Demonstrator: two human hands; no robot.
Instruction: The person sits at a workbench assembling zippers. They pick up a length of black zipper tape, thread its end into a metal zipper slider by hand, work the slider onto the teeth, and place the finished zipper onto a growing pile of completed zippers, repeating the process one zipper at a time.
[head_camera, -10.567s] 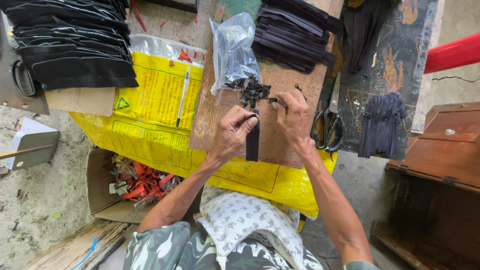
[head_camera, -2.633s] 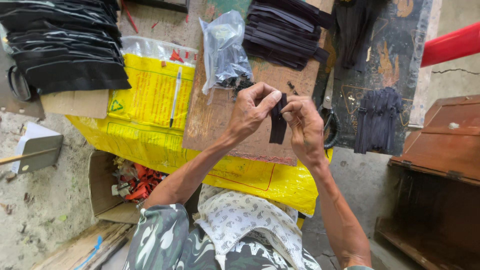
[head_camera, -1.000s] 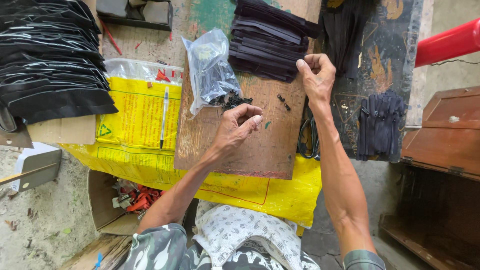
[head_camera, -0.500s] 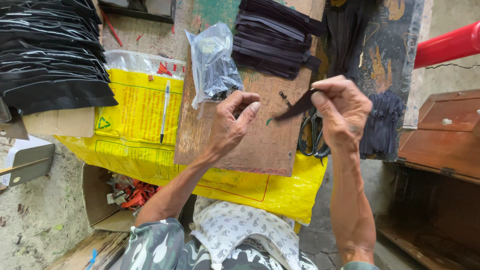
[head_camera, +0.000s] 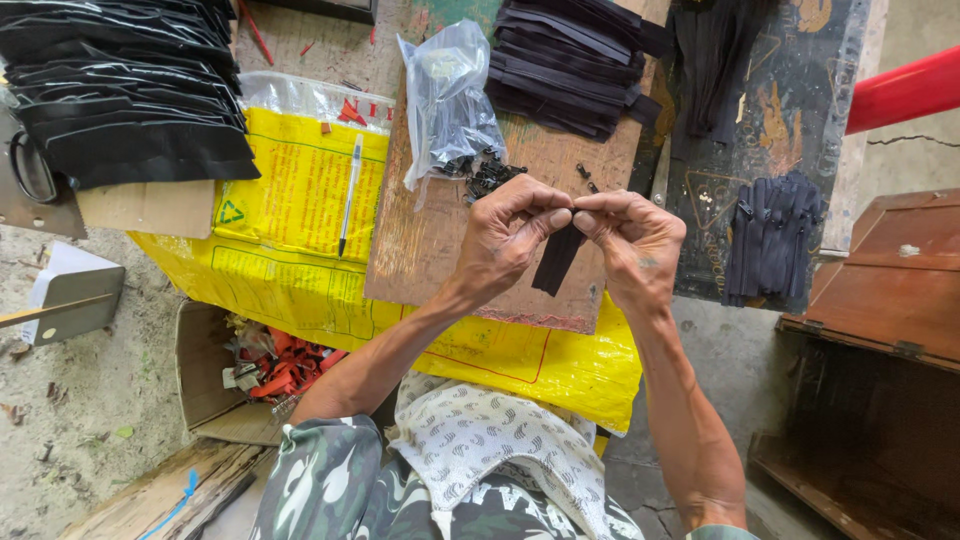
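My left hand (head_camera: 510, 235) and my right hand (head_camera: 632, 240) meet fingertip to fingertip above a brown board (head_camera: 425, 255). Both pinch the top end of a short black strip (head_camera: 556, 260), which hangs down between them. Just beyond my fingers lies a small heap of black metal parts (head_camera: 490, 175) spilling from a clear plastic bag (head_camera: 447, 95). A stack of black strips (head_camera: 570, 60) lies at the far end of the board.
A yellow plastic sheet (head_camera: 290, 200) with a pen (head_camera: 347, 195) covers the table's left. Folded black material (head_camera: 120, 90) is piled far left. More black strips (head_camera: 770, 235) lie at right. Below, a cardboard box (head_camera: 215, 385) holds red scraps. A brown wooden crate (head_camera: 890, 290) stands right.
My right hand came back from the far stack with a black strip. My left hand rose off the board and both hands closed together on the strip's top end.
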